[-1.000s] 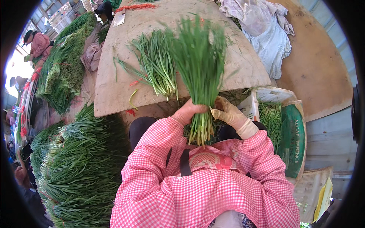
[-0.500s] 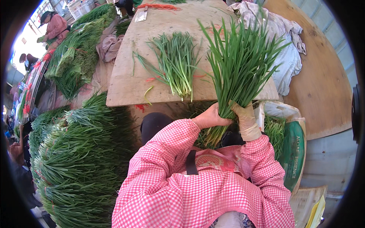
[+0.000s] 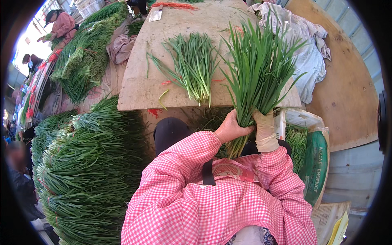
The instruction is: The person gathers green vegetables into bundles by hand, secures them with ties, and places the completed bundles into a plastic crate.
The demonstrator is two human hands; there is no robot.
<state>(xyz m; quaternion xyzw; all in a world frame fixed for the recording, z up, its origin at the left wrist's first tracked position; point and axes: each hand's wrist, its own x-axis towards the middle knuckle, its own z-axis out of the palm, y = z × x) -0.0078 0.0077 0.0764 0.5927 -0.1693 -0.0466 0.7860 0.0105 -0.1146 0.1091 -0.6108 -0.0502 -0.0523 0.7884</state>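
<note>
One bunch of garlic chives (image 3: 261, 77), clasped low on the stalks (image 3: 237, 146) by the left hand (image 3: 233, 128) and the gloved right hand (image 3: 265, 127). Held leaves-up at the near edge of a wooden board (image 3: 136, 90), right of a second bunch (image 3: 192, 67) lying flat on it.

You're in a produce-packing shed: banded garlic chives (image 3: 83, 179) heaped high, a plywood worktable (image 3: 141, 87), panelled wall (image 3: 351, 169), another worker (image 3: 64, 25).

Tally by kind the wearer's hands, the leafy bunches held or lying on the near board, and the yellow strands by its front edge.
Hands: 2, left hand and right hand
Leafy bunches: 2, held bunch and lying bunch
Yellow strand: 1
Total: 5
</note>
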